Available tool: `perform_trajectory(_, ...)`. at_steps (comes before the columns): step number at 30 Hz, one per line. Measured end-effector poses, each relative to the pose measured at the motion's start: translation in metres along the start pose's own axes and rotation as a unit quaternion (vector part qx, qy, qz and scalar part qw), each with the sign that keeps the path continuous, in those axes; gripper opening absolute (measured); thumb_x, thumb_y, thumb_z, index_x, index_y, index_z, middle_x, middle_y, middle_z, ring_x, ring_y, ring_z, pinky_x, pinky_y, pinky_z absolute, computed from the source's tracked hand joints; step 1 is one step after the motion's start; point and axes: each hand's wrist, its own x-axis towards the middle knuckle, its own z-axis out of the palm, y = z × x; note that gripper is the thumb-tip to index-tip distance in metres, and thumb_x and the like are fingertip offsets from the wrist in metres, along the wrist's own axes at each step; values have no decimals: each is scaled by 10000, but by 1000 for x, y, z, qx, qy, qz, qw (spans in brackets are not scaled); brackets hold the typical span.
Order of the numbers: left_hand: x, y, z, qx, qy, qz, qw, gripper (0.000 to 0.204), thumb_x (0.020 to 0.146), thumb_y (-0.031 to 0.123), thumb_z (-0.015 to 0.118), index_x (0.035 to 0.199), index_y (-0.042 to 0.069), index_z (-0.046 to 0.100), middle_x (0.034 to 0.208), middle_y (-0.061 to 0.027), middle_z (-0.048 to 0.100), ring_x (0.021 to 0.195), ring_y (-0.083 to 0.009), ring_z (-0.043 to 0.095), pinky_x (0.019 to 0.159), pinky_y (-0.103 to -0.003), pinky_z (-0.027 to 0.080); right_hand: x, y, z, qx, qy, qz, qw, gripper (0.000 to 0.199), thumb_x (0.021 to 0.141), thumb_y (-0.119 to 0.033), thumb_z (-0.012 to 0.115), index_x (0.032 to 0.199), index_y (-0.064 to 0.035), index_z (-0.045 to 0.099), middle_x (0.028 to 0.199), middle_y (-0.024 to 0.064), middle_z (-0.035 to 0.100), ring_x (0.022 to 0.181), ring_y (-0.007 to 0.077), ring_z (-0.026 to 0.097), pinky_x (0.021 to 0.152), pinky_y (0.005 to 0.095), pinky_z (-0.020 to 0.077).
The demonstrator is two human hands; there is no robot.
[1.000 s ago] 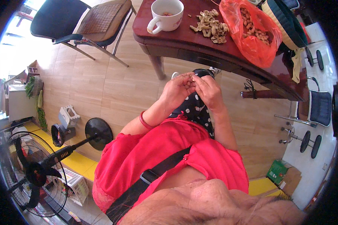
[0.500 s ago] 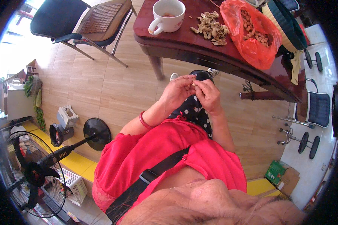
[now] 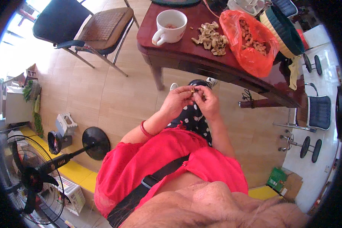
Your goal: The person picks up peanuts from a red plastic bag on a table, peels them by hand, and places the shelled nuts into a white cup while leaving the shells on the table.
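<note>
Above my lap, my left hand (image 3: pixel 177 101) and my right hand (image 3: pixel 206 102) meet at the fingertips. Both pinch a small yellow-brown peanut (image 3: pixel 193 91), partly hidden by the fingers. Beyond them on the dark red table (image 3: pixel 201 62) lies a loose pile of split peanut shells (image 3: pixel 212 39). Right of the pile, an orange-red plastic bag (image 3: pixel 231 28) lies open with unshelled peanuts (image 3: pixel 250 40) inside. To the left of the shells stands a white mug (image 3: pixel 174 33) with some reddish pieces at its bottom.
A dark green and cream round container (image 3: pixel 281 32) stands at the table's right end, with a pale cloth (image 3: pixel 293 74) hanging below it. A chair (image 3: pixel 102 28) is at the far left. A standing fan (image 3: pixel 34 178) rises at the near left, its round base (image 3: pixel 96 143) on the floor.
The view has tilted, so the table sits lower in the picture. My hands stay together at the fingertips, and the piece between them now looks browner and shows more.
</note>
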Motion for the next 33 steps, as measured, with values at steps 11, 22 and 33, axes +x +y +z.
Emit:
perform_trajectory(11, 6, 8, -2, 9, -40, -9, 999, 289, 877, 45, 494, 1153, -38, 479, 1001, -104, 596, 868, -172, 602, 738, -269, 507, 19, -38, -9, -135, -46, -36, 989, 189, 753, -103, 632, 915, -10, 596, 704, 107, 558, 584, 209, 559, 550, 305, 459)
perform_trajectory(22, -7, 103, 59, 17, -69, 145, 987, 228, 880, 19, 482, 1107, -2, 483, 969, -149, 600, 803, -204, 601, 716, -291, 506, 146, -61, -41, -170, 166, -95, 967, 284, 830, -155, 594, 1048, 25, 569, 733, 104, 593, 652, 233, 574, 608, 323, 463)
perform_trajectory(33, 45, 186, 78, 399, 77, 496, 768, 248, 859, 27, 491, 1092, -27, 560, 1006, -70, 621, 917, -133, 569, 820, -257, 456, 40, -13, -17, 747, -51, 269, 605, 338, 906, -278, 498, 1050, 18, 576, 723, 25, 524, 608, 102, 471, 477, 193, 384)
